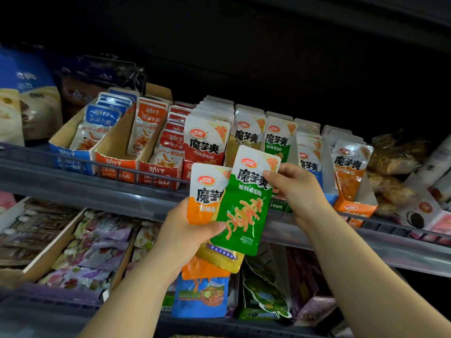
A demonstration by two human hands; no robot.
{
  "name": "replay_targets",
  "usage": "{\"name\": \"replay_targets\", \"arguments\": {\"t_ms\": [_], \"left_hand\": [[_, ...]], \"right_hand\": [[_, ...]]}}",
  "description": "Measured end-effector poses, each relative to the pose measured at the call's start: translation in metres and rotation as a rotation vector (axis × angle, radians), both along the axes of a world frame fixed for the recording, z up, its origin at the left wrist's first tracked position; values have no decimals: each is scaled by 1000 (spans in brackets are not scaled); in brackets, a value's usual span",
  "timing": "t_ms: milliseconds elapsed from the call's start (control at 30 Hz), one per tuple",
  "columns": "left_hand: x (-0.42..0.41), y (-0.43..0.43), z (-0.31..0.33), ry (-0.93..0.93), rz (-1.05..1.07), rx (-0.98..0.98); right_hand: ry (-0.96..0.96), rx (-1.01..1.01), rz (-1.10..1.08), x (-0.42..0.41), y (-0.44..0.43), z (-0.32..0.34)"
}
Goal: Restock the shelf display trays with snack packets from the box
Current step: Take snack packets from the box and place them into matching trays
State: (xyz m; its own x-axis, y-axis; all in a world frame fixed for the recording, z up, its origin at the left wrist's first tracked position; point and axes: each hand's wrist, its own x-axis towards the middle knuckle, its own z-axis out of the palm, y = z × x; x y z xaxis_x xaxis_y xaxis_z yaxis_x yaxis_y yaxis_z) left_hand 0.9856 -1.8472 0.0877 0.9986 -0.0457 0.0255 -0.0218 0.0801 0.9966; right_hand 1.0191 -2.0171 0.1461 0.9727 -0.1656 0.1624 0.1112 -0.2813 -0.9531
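1. The left hand [188, 230], nearest the viewer, had its grip clamped on a fanned bundle of glossy foil snack packets, with the thumb laid across the front. A blue packet [202, 296] and a gold packet [219, 257] showed at the bottom, and an orange-and-white packet [202, 196] showed at the back. The fan probably kept each flavour's colour readable for sorting.
2. The right hand [300, 189] had its grip pinched on the upper right corner of the green-and-white foil packet [246, 211]. This packet lay tilted at the front of the bundle, its lower half under the left thumb. The hold suggests it was being drawn off singly.
3. A brown cardboard tray [56, 245] on the lower shelf, behind the forearms, held mixed pale packets lying flat.
4. On the grey upper shelf [73, 189], the display trays held packets upright and face-forward, one colour per tray. The green-packet row [277, 142] stood just behind the held green packet and was its likely destination. The orange display tray [351, 208] to its right looked only partly filled.
5. Open printed cartons of fish snacks [117, 164] stood to the far left. The supply box was not in view.
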Motion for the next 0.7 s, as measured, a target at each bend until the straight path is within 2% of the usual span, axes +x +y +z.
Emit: {"name": "replay_targets", "arguments": {"t_ms": [133, 267, 500, 600, 700], "left_hand": [[2, 1, -2, -4, 9, -26], [1, -1, -4, -56, -29, 32], [3, -2, -3, -47, -1, -2], [3, -2, -2, -43, 0, -16], [4, -2, -1, -49, 29, -24]], "right_hand": [[20, -106, 6, 2, -10, 11], [-10, -113, -12, 3, -23, 29], [-320, 133, -290, 12, -43, 65], [-442, 60, -358, 22, -46, 69], [-457, -14, -403, 33, -47, 67]]}}
